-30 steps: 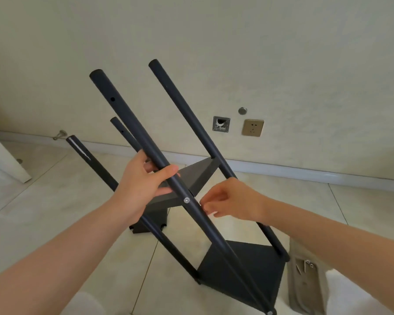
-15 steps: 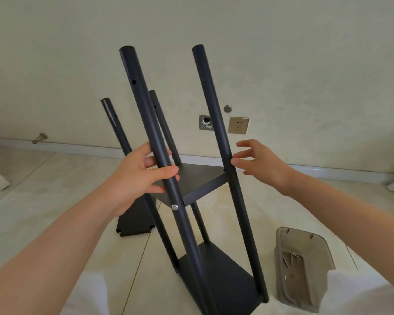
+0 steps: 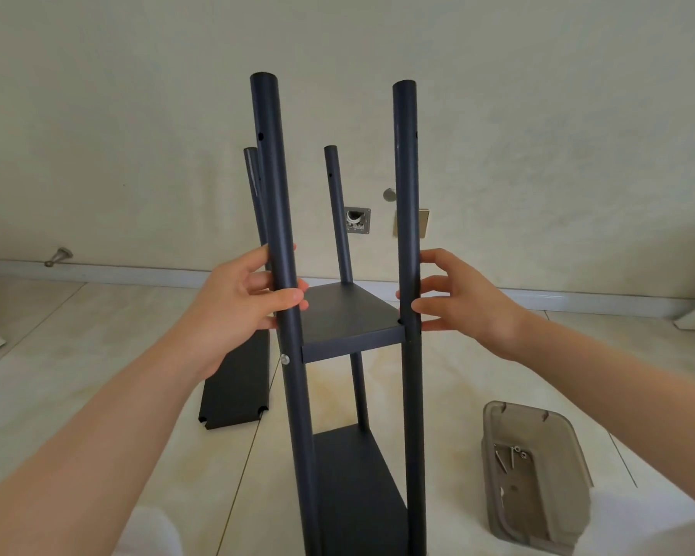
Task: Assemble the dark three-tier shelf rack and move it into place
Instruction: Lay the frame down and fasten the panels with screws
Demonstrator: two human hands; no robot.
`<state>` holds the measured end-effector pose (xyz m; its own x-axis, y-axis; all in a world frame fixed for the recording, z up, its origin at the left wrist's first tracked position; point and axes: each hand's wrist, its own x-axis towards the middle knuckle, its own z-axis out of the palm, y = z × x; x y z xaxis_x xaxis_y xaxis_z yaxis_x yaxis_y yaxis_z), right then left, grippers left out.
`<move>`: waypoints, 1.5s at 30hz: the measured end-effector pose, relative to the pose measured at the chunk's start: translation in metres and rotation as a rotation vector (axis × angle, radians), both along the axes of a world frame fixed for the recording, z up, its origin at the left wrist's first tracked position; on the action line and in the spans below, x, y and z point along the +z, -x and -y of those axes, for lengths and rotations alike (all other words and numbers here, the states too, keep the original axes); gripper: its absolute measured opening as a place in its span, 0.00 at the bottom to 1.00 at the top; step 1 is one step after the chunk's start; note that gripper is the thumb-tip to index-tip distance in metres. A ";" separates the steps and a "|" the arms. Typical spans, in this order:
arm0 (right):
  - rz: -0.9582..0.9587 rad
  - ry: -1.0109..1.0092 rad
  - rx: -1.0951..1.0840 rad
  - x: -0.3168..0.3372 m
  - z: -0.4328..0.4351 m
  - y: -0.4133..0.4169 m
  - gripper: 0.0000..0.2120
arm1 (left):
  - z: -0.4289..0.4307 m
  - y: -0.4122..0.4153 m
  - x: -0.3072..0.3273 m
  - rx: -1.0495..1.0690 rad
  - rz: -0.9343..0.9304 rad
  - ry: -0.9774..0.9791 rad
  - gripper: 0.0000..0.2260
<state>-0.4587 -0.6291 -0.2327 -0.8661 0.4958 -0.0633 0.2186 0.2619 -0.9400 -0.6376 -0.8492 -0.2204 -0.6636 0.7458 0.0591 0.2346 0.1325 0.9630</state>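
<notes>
The dark rack (image 3: 350,315) stands upright on the tiled floor in front of me, with two shelves fixed between its poles and the pole tops bare. My left hand (image 3: 237,302) grips the near left pole (image 3: 273,202) just above the middle shelf, thumb across its front. My right hand (image 3: 454,298) curls round the near right pole (image 3: 408,202) at the same height. A third dark shelf panel (image 3: 235,383) lies flat on the floor behind the rack on the left, partly hidden by my left hand.
A grey plastic tray (image 3: 538,475) with a few screws lies on the floor at right. The wall behind carries a socket plate (image 3: 423,222) and an open wall box (image 3: 356,219). A door stop (image 3: 59,256) sticks out at the skirting on the left.
The rack has swung from a leftward tilt to upright. My right hand moved from the middle shelf's screw to the near right pole and closed round it. My left hand kept its grip.
</notes>
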 end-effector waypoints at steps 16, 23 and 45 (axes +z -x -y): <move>0.078 -0.148 0.037 -0.014 0.004 -0.006 0.25 | -0.015 0.001 -0.012 0.092 -0.133 0.069 0.22; 0.064 -0.155 0.040 -0.018 0.007 -0.009 0.15 | -0.011 0.001 -0.010 0.155 -0.167 0.160 0.20; 0.129 -0.343 0.292 -0.006 0.053 -0.010 0.21 | 0.027 -0.017 -0.020 0.392 -0.328 0.485 0.17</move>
<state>-0.4489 -0.6818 -0.2389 -0.9684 0.2432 -0.0548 0.1987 0.6204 -0.7587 -0.6206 -0.8760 -0.2407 -0.8934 0.4486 0.0238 0.3503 0.6627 0.6619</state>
